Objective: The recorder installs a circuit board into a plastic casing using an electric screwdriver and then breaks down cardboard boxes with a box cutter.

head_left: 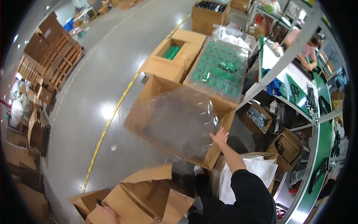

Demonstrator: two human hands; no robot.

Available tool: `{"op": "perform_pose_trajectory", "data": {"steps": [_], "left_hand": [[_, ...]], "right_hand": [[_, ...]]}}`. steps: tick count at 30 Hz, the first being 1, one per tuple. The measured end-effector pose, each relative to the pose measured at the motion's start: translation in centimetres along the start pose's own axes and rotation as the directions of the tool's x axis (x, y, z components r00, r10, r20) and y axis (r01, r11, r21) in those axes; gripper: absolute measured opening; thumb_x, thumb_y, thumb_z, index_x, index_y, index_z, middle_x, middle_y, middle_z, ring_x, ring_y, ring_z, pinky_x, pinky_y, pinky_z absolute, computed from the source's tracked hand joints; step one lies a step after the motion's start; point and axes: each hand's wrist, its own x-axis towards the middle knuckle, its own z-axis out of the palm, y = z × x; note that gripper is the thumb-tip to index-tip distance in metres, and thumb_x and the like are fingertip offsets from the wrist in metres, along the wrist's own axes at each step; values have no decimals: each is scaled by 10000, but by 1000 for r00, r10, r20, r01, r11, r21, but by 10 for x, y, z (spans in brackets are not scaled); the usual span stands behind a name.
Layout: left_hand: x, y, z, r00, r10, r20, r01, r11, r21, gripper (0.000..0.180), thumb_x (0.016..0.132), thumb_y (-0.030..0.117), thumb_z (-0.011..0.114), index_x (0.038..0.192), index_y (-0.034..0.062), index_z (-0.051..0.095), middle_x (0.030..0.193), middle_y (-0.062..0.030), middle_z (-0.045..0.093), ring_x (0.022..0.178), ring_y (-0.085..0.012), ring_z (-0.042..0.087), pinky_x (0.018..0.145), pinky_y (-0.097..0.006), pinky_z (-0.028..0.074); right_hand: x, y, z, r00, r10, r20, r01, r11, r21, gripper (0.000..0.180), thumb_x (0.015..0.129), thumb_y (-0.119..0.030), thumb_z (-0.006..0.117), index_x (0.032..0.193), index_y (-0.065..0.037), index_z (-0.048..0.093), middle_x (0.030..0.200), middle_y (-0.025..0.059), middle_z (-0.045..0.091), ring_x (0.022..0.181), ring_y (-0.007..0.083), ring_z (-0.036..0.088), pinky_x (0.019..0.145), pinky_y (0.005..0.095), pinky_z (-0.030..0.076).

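My right hand (220, 136) is at the right edge of a clear plastic tray (175, 119), its thumb and fingers closed on the rim. The tray lies tilted across the top of an open cardboard box (149, 91), and the box walls show through it. At the lower left, my left hand (109, 214) rests against a flap of another open cardboard box (143, 190). A small black object (99, 202) sticks out at its fingertips; I cannot make out its kind. Part of the left hand is cut off by the lower edge.
Beyond the box, a clear compartment tray (218, 65) holds green circuit boards, beside a carton (179, 52) with more boards. A carton with white sheets (248, 173) stands by my right arm. A metal rack post (279, 56) and green workbench (317, 119) border the right; a person works there.
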Motion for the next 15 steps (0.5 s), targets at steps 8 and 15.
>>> {"op": "perform_pose_trajectory", "data": {"steps": [8, 15], "left_hand": [[26, -56, 23, 995, -98, 2, 98, 984, -146, 298, 932, 145, 467, 1185, -11, 475, 1085, -169, 574, 995, -303, 524, 889, -374, 390], [21, -18, 7, 998, -6, -67, 3, 999, -52, 236, 931, 172, 471, 1092, 1, 501, 957, -191, 577, 894, -366, 535, 795, -422, 403]], "right_hand": [[11, 63, -26, 1000, -2, 6, -2, 823, 568, 387, 814, -405, 652, 862, -35, 547, 700, 63, 561, 603, 200, 561, 566, 355, 508], [-119, 183, -60, 914, 341, 218, -385, 563, 732, 304, 922, -371, 523, 818, -89, 479, 684, 5, 430, 543, 116, 455, 499, 362, 525]]}}
